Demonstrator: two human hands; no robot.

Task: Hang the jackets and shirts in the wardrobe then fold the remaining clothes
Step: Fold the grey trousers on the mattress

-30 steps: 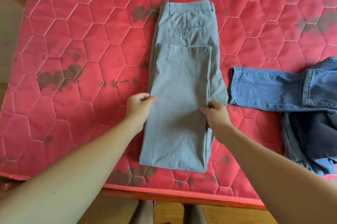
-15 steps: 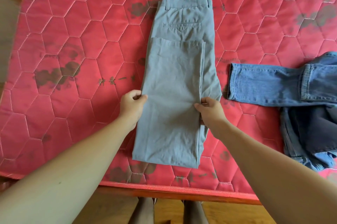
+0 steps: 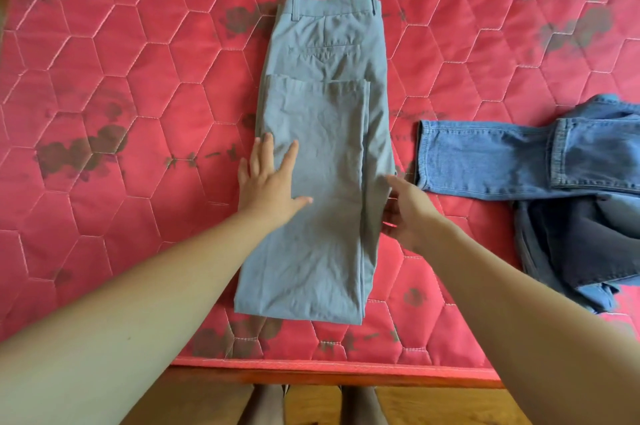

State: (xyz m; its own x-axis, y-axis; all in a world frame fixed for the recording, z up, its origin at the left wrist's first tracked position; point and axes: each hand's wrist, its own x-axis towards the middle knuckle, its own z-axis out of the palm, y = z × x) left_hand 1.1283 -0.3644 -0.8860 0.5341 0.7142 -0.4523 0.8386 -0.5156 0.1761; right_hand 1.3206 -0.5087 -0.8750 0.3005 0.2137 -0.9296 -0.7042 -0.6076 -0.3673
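Observation:
Grey trousers [image 3: 322,161] lie lengthwise on the red quilted mattress [image 3: 121,95], waistband at the far end, legs doubled back over the seat. My left hand [image 3: 270,182] lies flat with fingers spread on the left edge of the folded trousers. My right hand [image 3: 408,210] is at the right edge of the trousers, fingers loosely extended and touching the layered fabric there. Blue jeans [image 3: 519,158] stretch out to the right, one cuff near my right hand.
A pile of dark and denim clothes [image 3: 581,244] sits at the right edge of the mattress. The mattress's near edge rests on a wooden frame [image 3: 329,379], with my feet on the wooden floor below. Dark stains mark the mattress.
Both hands have released their pinch on the trousers' edges. The left hand has opened flat on the fabric, and the right now only touches the side. The trousers lie flat.

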